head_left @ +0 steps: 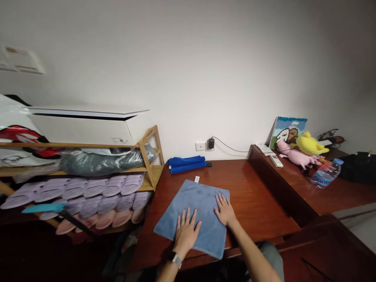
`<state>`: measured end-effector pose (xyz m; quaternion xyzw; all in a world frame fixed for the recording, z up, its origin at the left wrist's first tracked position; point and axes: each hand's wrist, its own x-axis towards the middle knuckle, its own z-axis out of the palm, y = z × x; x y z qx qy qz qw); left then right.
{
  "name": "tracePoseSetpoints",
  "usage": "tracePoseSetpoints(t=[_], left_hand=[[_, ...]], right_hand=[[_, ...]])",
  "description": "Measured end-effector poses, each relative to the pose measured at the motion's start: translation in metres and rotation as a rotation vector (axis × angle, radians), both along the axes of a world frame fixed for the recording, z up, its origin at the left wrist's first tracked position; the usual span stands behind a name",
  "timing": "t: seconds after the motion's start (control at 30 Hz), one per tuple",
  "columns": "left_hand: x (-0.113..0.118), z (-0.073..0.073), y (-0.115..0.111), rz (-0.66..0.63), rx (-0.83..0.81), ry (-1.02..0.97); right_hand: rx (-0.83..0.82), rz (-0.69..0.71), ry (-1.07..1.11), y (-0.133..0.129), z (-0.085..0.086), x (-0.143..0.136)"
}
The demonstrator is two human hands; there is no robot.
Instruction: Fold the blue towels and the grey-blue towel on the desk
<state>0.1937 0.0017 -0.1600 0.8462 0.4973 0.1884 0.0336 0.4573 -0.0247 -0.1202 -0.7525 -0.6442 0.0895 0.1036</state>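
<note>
A blue-grey cloth [190, 199] lies spread flat and turned at an angle on the reddish-brown wooden table [249, 188], with a small white tag at its top edge. My left hand [187, 231] rests on the cloth's lower middle, fingers spread, a watch on the wrist. On the cloth's right side lies my right hand [225, 210], palm down with fingers apart. Neither hand grasps anything. Behind the cloth, near the wall, sits a folded bright blue cloth [188, 164].
A wooden rack [154, 156] at the left holds slippers, bags and a white box [85, 127]. At the right, a raised surface bears a bottle [326, 173], plush toys [296, 156], a remote [276, 161] and a picture. A cable runs from the wall plug [211, 143].
</note>
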Motion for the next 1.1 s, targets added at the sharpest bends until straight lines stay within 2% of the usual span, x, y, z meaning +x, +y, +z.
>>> tracePoseSetpoints(t=[0.07,0.1,0.17,0.27,0.37,0.43,0.53,0.7,0.8,0.83,0.9,1.0,1.1], left_hand=[[0.007,-0.005,-0.022,0.027,0.003,-0.017],[0.009,-0.004,-0.029,0.018,0.014,-0.027],[0.008,0.005,-0.032,-0.048,0.051,-0.045],[0.001,0.023,-0.019,-0.210,0.094,-0.038],[-0.005,0.030,-0.004,-0.278,0.067,0.007],[-0.006,0.027,0.001,-0.265,0.044,0.019],[-0.014,0.018,0.001,-0.197,0.024,-0.008],[-0.058,0.006,0.002,-0.030,-0.040,-0.098],[-0.074,0.005,0.002,0.000,-0.042,-0.104],[-0.071,0.006,0.000,-0.006,-0.028,-0.106],[-0.050,0.012,-0.006,-0.051,0.011,-0.110],[0.007,0.024,-0.020,-0.220,0.062,-0.083],[0.057,0.031,-0.031,-0.357,0.066,-0.052]], right_hand=[[-0.018,0.102,-0.019,0.009,0.016,0.016],[-0.015,0.105,-0.033,0.010,0.021,0.018],[0.018,0.024,-0.051,0.004,0.022,0.010],[0.106,-0.127,-0.032,-0.022,0.006,-0.021],[0.132,-0.157,0.003,-0.052,-0.017,-0.048],[0.107,-0.153,0.012,-0.063,-0.026,-0.055],[0.096,-0.143,0.012,-0.069,-0.028,-0.048],[0.055,-0.192,0.004,-0.072,-0.024,-0.028],[0.040,-0.206,-0.011,-0.072,-0.022,-0.028],[0.056,-0.199,-0.018,-0.071,-0.022,-0.031],[0.114,-0.171,-0.031,-0.069,-0.022,-0.037],[0.190,-0.104,-0.049,-0.066,-0.026,-0.045],[0.181,-0.055,-0.064,-0.067,-0.029,-0.046]])
